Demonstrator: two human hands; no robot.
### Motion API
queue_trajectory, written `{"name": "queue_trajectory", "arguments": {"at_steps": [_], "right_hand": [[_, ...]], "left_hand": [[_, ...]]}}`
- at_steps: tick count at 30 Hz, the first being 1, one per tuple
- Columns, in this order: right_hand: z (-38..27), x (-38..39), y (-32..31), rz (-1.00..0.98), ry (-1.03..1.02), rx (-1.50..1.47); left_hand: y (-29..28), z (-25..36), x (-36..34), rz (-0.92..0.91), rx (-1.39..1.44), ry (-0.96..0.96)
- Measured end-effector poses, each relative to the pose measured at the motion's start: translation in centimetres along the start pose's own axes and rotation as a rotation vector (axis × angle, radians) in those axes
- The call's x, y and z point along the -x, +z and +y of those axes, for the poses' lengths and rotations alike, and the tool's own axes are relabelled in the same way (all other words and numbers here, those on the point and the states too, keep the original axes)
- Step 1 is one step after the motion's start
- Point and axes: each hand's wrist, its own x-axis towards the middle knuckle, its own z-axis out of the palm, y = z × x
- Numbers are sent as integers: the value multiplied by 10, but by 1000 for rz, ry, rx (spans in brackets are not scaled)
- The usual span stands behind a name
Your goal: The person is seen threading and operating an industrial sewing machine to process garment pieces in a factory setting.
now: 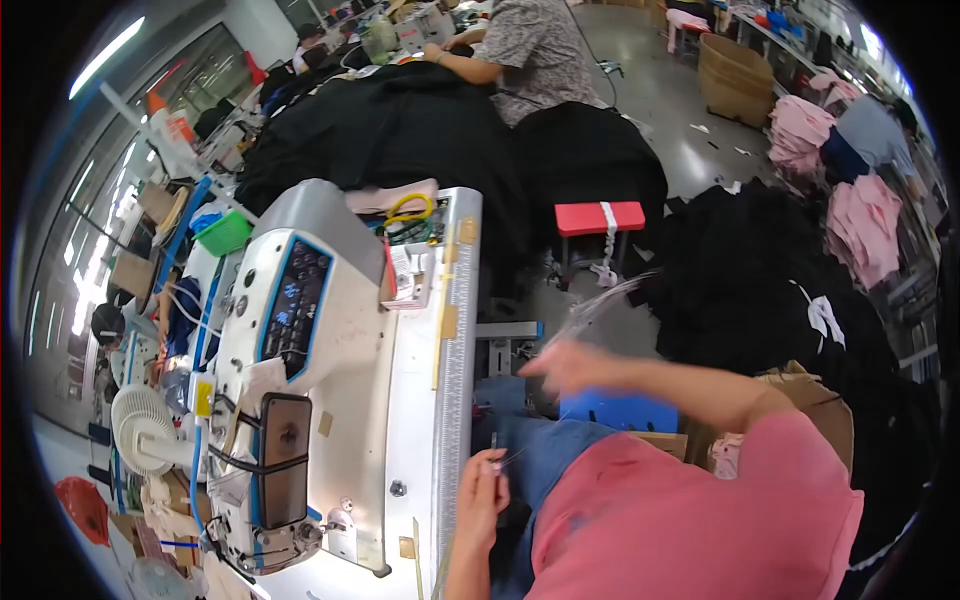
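Observation:
Near the sewing table's [455,330] right edge, my left hand [483,478] pinches a thin, dark object, perhaps a small tool, with fine thread at it. My right hand [565,368] is raised to its upper right, above my denim-covered lap [545,445], and smeared by motion. Pale, wispy strands [600,308] streak up and right from around that hand; whether it holds them I cannot tell. Left of my left hand stands a white sewing machine [243,330] with a control panel and a phone [282,460] strapped to its front.
A co-worker [540,55] bends over black fabric [380,130] ahead. A red stool [598,215], more black fabric [740,270] and pink bundles [860,230] are at right. A blue bin [620,410] and cardboard box [810,390] sit beside me. A fan [140,430] is at left.

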Motion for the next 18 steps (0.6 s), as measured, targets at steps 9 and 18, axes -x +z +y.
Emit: {"name": "queue_trajectory", "arguments": {"at_steps": [9, 18], "right_hand": [[107, 84, -72, 383, 828, -653], [-32, 1, 65, -480, 143, -404]], "left_hand": [[-31, 25, 14, 207, 224, 55], [10, -1, -7, -80, 120, -26]]}}
